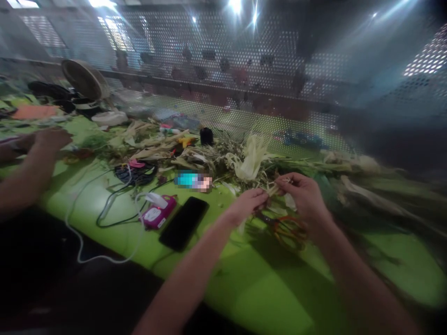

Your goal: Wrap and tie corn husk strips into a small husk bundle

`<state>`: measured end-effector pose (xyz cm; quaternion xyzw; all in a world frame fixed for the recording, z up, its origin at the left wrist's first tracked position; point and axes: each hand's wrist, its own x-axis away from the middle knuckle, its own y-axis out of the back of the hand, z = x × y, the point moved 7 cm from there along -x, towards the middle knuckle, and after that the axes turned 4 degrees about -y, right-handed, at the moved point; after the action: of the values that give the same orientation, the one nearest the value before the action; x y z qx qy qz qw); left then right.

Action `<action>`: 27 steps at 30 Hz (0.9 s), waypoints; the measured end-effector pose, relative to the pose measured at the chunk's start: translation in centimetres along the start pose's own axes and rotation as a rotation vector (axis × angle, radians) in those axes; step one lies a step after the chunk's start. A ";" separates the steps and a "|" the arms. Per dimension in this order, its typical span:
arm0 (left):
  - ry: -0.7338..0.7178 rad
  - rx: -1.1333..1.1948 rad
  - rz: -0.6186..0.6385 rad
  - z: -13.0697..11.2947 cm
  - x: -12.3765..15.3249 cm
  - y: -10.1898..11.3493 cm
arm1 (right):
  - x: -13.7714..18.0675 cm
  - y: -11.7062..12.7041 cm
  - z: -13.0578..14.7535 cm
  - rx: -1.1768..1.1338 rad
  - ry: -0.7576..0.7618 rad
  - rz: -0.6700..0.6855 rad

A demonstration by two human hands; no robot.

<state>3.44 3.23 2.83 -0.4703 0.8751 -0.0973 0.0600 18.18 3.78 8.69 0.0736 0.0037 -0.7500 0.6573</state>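
My left hand (248, 204) and my right hand (304, 191) are close together over the green table, both with fingers pinched. Between them is a pale strip of dried plant, which looks like corn husk (273, 189); its exact shape is blurred. Just beyond my hands stands a larger ruffled bunch of pale husk (252, 157). Beneath them lies a pair of scissors with orange handles (289, 231), its blades partly hidden. Dried stems and leaves (206, 157) are heaped behind.
A black phone (185, 223), a purple power block (159, 213) and a white cable (104, 257) lie left of my arms. Another person's hand (52, 139) works farther left. A round basket (85, 80) stands at the back. Perforated metal panels (223, 56) rise behind the table.
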 end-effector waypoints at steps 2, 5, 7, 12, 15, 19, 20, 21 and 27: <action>-0.017 0.043 -0.072 -0.1 -0.1 0.5 | -0.5 0.1 -0.6 -0.107 -0.018 0.022; -0.037 0.156 -0.139 -0.2 -0.2 1.0 | -1.0 -0.6 -1.8 -0.135 -0.076 0.143; -0.052 0.208 -0.142 -0.2 -0.2 1.1 | -0.8 -1.6 -2.5 -0.058 -0.124 0.263; 0.019 0.224 -0.090 0.4 -0.3 0.4 | 0.2 -3.2 -2.8 -0.054 -0.130 0.351; 0.042 0.255 -0.037 0.7 -0.2 -0.3 | 0.5 -3.3 -2.4 -0.101 -0.110 0.314; 0.036 0.295 0.061 0.9 -0.3 -0.7 | 0.5 -2.6 -1.7 -0.108 -0.115 0.250; 0.050 0.284 0.089 1.1 -0.3 -0.7 | 0.3 -2.0 -1.5 -0.109 -0.107 0.195; 0.066 0.263 0.112 1.3 -0.3 -0.6 | 0.0 -1.4 -1.3 -0.114 -0.096 0.136; 0.018 0.037 0.103 0.9 -0.6 0.5 | -1.4 1.5 0.0 -0.212 -0.004 -0.018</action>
<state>3.47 3.89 1.86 -0.4227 0.8966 -0.1145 0.0656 19.86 4.90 8.97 0.0021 0.0824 -0.7513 0.6548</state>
